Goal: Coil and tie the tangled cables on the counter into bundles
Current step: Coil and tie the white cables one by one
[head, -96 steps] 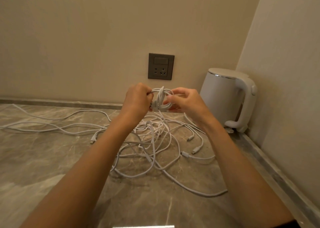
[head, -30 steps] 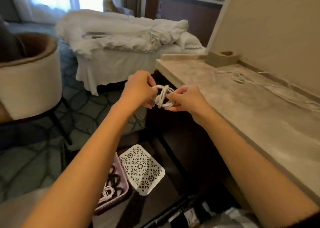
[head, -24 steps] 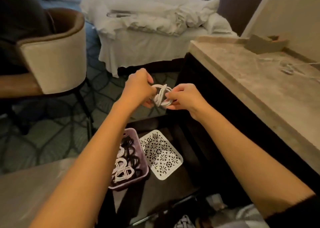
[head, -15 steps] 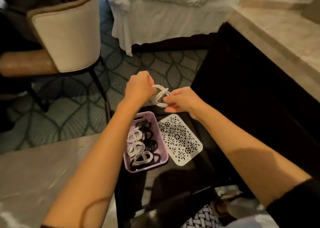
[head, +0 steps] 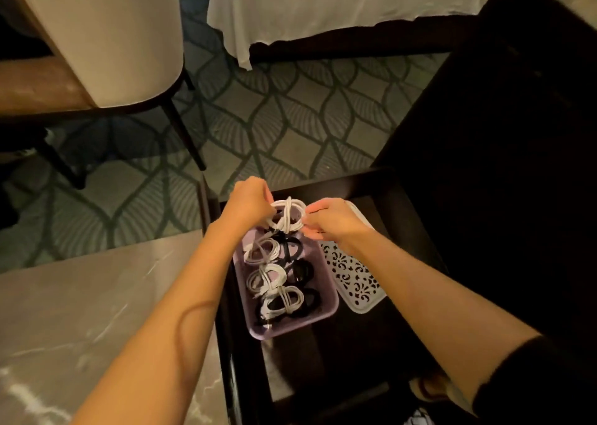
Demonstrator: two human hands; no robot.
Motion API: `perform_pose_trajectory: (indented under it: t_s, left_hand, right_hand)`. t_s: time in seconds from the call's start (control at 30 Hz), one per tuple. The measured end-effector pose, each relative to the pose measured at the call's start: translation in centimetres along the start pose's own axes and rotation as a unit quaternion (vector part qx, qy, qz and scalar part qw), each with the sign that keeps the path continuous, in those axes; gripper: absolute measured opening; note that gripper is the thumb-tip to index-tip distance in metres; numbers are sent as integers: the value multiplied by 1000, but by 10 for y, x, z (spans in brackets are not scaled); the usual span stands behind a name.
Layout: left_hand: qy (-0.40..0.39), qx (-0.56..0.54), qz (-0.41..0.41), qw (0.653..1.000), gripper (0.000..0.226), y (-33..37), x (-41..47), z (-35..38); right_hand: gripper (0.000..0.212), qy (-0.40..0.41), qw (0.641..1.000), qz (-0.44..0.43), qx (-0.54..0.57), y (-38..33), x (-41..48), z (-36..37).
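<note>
A coiled, tied white cable bundle [head: 288, 214] hangs between my two hands, just over the far end of a lilac basket [head: 326, 306]. My left hand [head: 248, 200] grips the bundle's left side. My right hand [head: 332, 219] pinches its right side. Inside the basket lie several more bundles: white ones [head: 263, 250] along the left, black ones [head: 300, 271] along the right. The counter with the tangled cables is out of view.
A white perforated lid [head: 353, 279] lies right of the basket on a dark low table [head: 381, 185]. A marble surface [head: 80, 311] sits at lower left. A cream chair [head: 106, 36] and a bed skirt [head: 323, 7] stand beyond on patterned carpet.
I have turned from the counter and looked down. Both hands carried the tied white bundle from chest height down to just above the basket's far end.
</note>
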State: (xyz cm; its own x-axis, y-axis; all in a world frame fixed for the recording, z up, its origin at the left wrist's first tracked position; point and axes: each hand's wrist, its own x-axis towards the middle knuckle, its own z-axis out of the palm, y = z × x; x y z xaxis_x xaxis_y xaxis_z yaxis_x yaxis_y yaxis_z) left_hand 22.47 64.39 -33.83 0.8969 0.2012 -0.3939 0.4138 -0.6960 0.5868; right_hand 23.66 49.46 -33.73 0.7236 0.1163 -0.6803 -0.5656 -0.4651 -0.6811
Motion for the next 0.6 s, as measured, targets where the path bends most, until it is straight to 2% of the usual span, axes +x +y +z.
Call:
perform_pose_trajectory:
  t_s: [0.07, 0.13, 0.2, 0.27, 0.47, 0.5, 0.6]
  left_hand:
    - [9, -89, -76, 993, 6, -14, 10, 14]
    - [14, -186, -153, 970, 3, -26, 19, 29]
    - [26, -258, -204, 944, 12, -35, 25, 42]
    - [45, -308, -222, 924, 18, -37, 25, 50]
    - [68, -400, -287, 868, 16, -50, 38, 74]
    - [77, -403, -299, 861, 23, -49, 36, 75]
    - [86, -378, -289, 875, 32, -43, 32, 77]
  right_hand:
    - [28, -22, 996, 45, 76, 4, 8, 10]
    - [26, -44, 991, 68, 108, 11, 16, 18]
    - [40, -59, 991, 64, 104, 17, 20, 19]
    - [49, -82, 989, 64, 109, 22, 22, 16]
    - [58, -133, 979, 84, 130, 28, 39, 19]
    - [58, -139, 979, 87, 123, 28, 41, 23]
    - [57, -136, 980, 90, 116, 26, 46, 31]
